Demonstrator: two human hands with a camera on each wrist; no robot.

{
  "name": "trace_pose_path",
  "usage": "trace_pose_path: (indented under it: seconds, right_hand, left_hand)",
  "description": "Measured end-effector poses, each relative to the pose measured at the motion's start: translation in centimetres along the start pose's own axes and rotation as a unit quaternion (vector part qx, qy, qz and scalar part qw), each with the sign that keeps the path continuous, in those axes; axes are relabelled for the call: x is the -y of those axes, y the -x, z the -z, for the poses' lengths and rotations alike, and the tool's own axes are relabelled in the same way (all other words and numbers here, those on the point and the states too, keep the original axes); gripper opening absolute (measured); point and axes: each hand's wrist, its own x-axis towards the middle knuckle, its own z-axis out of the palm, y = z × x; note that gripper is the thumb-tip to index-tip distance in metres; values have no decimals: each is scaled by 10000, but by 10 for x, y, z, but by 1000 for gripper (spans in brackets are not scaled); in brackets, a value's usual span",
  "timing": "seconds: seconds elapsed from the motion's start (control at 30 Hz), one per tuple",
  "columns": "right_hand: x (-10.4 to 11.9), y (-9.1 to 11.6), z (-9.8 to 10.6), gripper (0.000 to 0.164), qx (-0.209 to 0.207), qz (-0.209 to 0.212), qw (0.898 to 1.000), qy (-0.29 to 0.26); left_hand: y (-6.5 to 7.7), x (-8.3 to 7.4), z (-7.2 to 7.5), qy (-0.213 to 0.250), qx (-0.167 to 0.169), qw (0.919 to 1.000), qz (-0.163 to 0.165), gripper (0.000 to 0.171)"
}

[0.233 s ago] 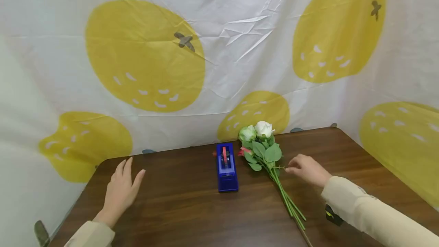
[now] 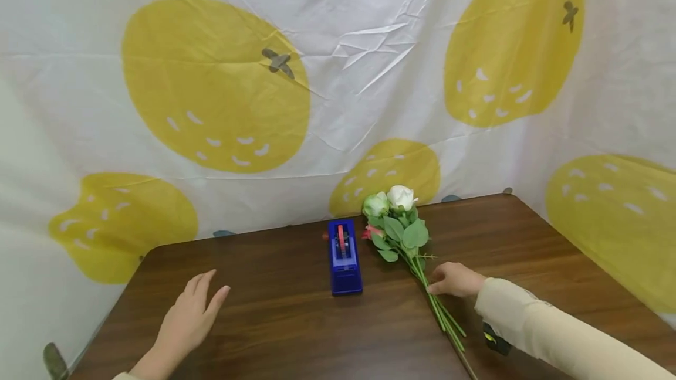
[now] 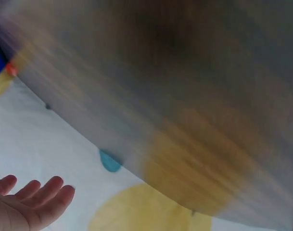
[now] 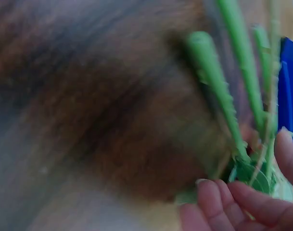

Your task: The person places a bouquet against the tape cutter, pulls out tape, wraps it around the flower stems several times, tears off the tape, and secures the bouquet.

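Observation:
A bunch of flowers lies on the table with a white rose (image 2: 402,197), a pale green rose (image 2: 376,204), a red flower (image 2: 372,231) and several green stems (image 2: 442,314). My right hand (image 2: 457,280) is at the upper stems. In the right wrist view its thumb and fingers (image 4: 261,204) stand apart on either side of the stems, not closed on them. Over the table's left part is my left hand (image 2: 182,318), fingers spread and holding nothing. Between the hands stands a blue tape dispenser (image 2: 346,280) with a red tape core.
The brown wooden table (image 2: 274,333) has rounded far corners. Behind it and along its sides hangs a white cloth (image 2: 338,98) with large yellow fruit prints. A dark device (image 2: 495,339) is strapped under the right sleeve.
My right hand has moved down and left, from beside the leaves to the stems. My left hand has dropped toward the near edge. The flowers and tape dispenser stay in place.

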Motion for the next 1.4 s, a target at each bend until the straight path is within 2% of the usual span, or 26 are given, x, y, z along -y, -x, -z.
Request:
trace_pose_path:
  seconds: [0.2,0.33,0.37,0.43,0.5,0.57,0.6,0.7,0.77,0.83,0.97,1.0,1.1,1.23,1.4]
  right_hand:
    - [10,-7,-8,35,126,-740,9966,-347]
    - [19,-11,-13,14,194,-995,9940,-404]
    - [21,-12,-15,12,203,-1015,9938,-401]
    - [24,-15,-16,20,156,-1042,9938,-358]
    - [24,-17,-17,21,93,-1018,9942,-340]
    - [24,-19,-17,2,148,-1027,9939,-378]
    - [24,-19,-17,10,185,-1033,9937,-391]
    - [26,-19,-19,17,377,-1075,9929,-352]
    - [28,-19,-21,7,445,-1111,9926,-209]
    - [29,-19,-23,22,456,-1124,9926,-102]
    - [29,-19,-22,11,535,-1133,9921,-74]
    - [29,-18,-22,13,555,-1113,9922,-99]
    - [26,-15,-18,27,634,-1006,9920,-428]
    - [19,-11,-15,21,687,-829,9884,-1067]
    - [11,-8,-16,16,746,-454,9888,-1206]
  left_hand:
    - [16,-11,-3,118,344,9993,-5,68]
    - [24,-12,-1,79,479,9988,19,67]
    - [25,-12,-1,79,471,9989,17,66]
    - [26,-11,0,75,424,9991,-7,65]
    - [27,-11,0,84,405,9991,-36,64]
    - [27,-11,0,104,448,9989,-37,64]
    - [27,-11,-1,108,486,9988,-40,64]
    - [27,-12,-2,130,586,9982,-50,65]
    - [26,-13,-4,152,612,9980,-67,65]
    - [26,-14,-5,155,594,9981,-96,64]
    - [25,-15,-5,166,548,9982,-174,62]
    - [25,-15,-6,165,532,9983,-186,61]
    - [25,-17,-5,181,525,9983,-187,61]
    - [24,-18,-6,188,599,9978,-220,61]
    - [25,-19,-6,179,611,9976,-279,60]
